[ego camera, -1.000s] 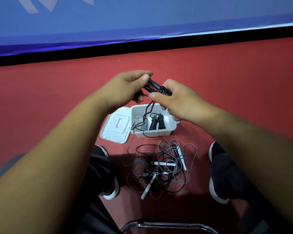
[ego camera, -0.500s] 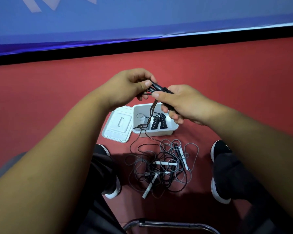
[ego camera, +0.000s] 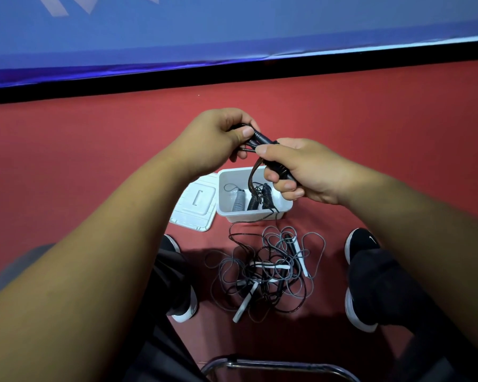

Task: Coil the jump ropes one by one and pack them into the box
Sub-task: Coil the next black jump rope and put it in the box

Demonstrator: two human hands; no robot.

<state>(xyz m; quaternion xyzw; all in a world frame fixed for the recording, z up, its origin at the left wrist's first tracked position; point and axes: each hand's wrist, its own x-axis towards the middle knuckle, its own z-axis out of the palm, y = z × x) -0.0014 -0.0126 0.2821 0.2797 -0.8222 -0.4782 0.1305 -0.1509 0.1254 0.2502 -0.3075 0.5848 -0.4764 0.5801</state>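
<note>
Fingers [ego camera: 287, 186] of my right hand [ego camera: 311, 169] and left hand [ego camera: 215, 139] clamp black handles [ego camera: 262, 137], seemingly to wind cord [ego camera: 251, 175] over box [ego camera: 254, 216].

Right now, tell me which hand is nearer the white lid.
Left. The left hand hangs above the lid, slightly rightward; the right hand sits farther right, over the box.
</note>
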